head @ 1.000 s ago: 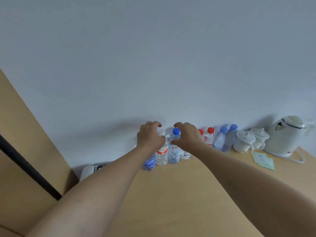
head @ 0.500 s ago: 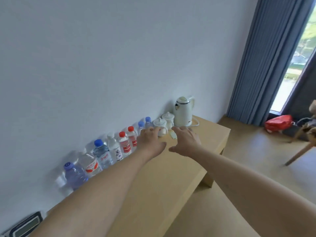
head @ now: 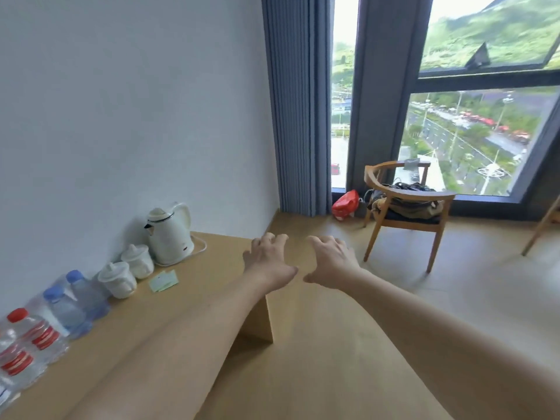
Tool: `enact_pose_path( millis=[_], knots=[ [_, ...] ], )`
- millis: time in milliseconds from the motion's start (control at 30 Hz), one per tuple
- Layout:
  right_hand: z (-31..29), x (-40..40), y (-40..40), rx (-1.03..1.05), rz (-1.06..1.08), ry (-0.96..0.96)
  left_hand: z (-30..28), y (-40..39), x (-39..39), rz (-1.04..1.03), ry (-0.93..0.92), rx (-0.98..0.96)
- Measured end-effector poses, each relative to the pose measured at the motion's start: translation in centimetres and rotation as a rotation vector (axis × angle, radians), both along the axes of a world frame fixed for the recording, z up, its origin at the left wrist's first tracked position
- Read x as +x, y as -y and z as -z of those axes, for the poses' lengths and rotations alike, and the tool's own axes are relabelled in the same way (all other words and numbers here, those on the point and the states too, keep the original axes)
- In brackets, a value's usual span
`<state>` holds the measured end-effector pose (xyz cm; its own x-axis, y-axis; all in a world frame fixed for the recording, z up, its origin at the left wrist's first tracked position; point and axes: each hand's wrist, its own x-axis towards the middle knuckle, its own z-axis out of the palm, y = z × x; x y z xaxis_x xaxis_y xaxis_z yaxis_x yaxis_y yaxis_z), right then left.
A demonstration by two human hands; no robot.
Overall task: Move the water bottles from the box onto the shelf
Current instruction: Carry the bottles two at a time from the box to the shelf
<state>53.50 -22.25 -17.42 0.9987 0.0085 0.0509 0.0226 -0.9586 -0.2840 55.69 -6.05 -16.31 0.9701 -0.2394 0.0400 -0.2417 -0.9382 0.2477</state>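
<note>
Around you: a white electric kettle (head: 169, 234) stands at the far left edge of the wooden surface (head: 212, 265) against the wall, two white lidded cups (head: 127, 272) just beside it, and pale green paper slips (head: 163, 281) lie flat near the cups.
Beyond the surface: a wooden armchair (head: 406, 207) piled with dark cloth and cables stands by the window, a red bag (head: 345, 204) on the floor beside it, grey-blue pleated curtain (head: 298, 104) in the corner.
Water bottles: the water bottles (head: 54, 316) stand in a row along the surface's left edge against the wall, clear ribbed plastic, two blue-capped, then red-capped with red labels.
Your hands: your left hand (head: 268, 262) and right hand (head: 331, 262) hang over the surface's far end and the floor, fingers spread, loosely bent, grasping nothing.
Hard to see: the nearest bottles are cut off at the left frame edge, so perhaps more follow; labels are blurred.
</note>
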Motion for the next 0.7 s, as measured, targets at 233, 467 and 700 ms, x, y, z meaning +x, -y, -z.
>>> enact_pose_path(
  millis=[233,467,700],
  knots=[
    [0.9,-2.3,17.3,-0.002,0.267,-0.072,0.4,19.1,0.8,0.238,-0.068,-0.005],
    [3.0,-5.3,30.8,0.029,0.589,-0.101,2.3,34.6,2.0,0.489,-0.095,0.012],
    [3.8,-3.6,43.0,0.01,0.828,-0.12,4.2,49.8,5.9,0.741,-0.086,0.011]
  ],
)
